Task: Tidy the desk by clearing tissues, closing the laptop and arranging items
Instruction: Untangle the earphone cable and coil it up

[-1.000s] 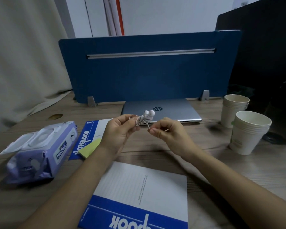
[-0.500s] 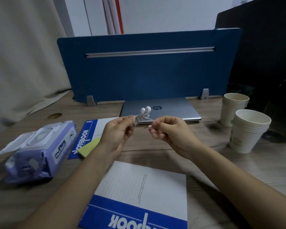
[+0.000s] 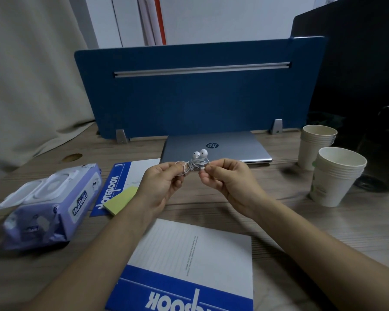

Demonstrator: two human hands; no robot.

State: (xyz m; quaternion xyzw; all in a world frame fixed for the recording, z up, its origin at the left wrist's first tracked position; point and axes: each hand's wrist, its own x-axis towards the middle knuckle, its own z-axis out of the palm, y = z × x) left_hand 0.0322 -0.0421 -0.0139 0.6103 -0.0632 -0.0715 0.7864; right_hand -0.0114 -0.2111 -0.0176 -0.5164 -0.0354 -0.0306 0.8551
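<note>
White wired earphones [image 3: 196, 162] are bundled into a small coil held above the desk, the two buds sticking up. My left hand [image 3: 161, 186] pinches the left side of the coil. My right hand [image 3: 228, 181] pinches the cable's plug end at the coil's right. Behind them a silver laptop [image 3: 229, 148] lies closed against the blue divider. A purple wet-wipes pack [image 3: 52, 205] with its lid flipped open lies at the left. One blue-and-white notebook [image 3: 186, 270] lies in front of me, and another notebook [image 3: 124, 176] carries a yellow sticky-note pad [image 3: 119, 199].
Two stacks of paper cups [image 3: 334, 176] stand at the right, next to a dark object [image 3: 382, 149]. The blue divider [image 3: 198, 90] closes the desk's back. A curtain hangs at the left, and a cable hole [image 3: 72, 157] sits in the wooden desk.
The hands have stayed close together; the right hand's pinched cable end has come up against the coil, and the bundle looks tighter than a second ago.
</note>
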